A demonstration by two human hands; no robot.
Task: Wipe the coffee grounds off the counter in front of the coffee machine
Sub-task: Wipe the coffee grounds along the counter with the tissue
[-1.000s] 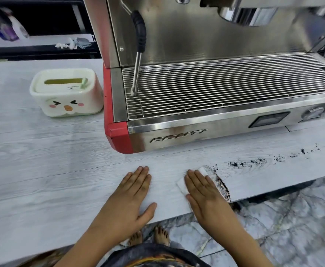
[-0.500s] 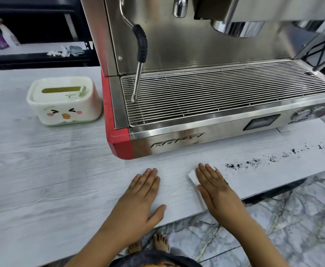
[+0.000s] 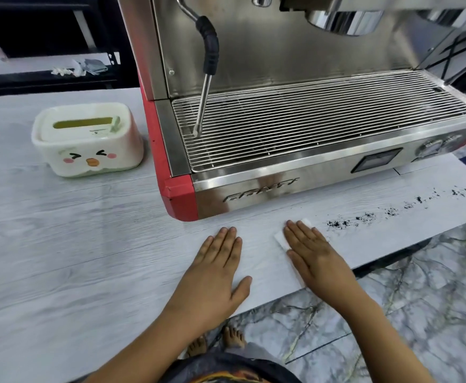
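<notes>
- My right hand (image 3: pixel 313 254) lies flat, fingers straight and together, pressing a white wipe (image 3: pixel 281 239) onto the worktop (image 3: pixel 74 244); nothing is curled round the wipe, it is held by downward pressure alone; only its left edge and far corner show past my fingers.
- My left hand (image 3: pixel 218 265) rests palm-down just beside it, fingers extended, thumb splayed, holding nothing; it reads as a brace.
- Both forearms reach in from the near edge; my right wrist crosses the worktop edge, fingers pointing toward the coffee machine (image 3: pixel 309 134).
- The coffee grounds (image 3: pixel 364 218) lie in a broken trail on the worktop in front of the machine, starting just right of my right fingertips and running away to the right.
- To do the stroke well, I judge: keep the palm flat with even pressure; lead with the wipe's edge along the trail; gather the grounds rather than scatter them over the near edge onto the floor (image 3: pixel 419 313).
- A tissue box (image 3: pixel 88 139) stands well apart, left of the machine.
</notes>
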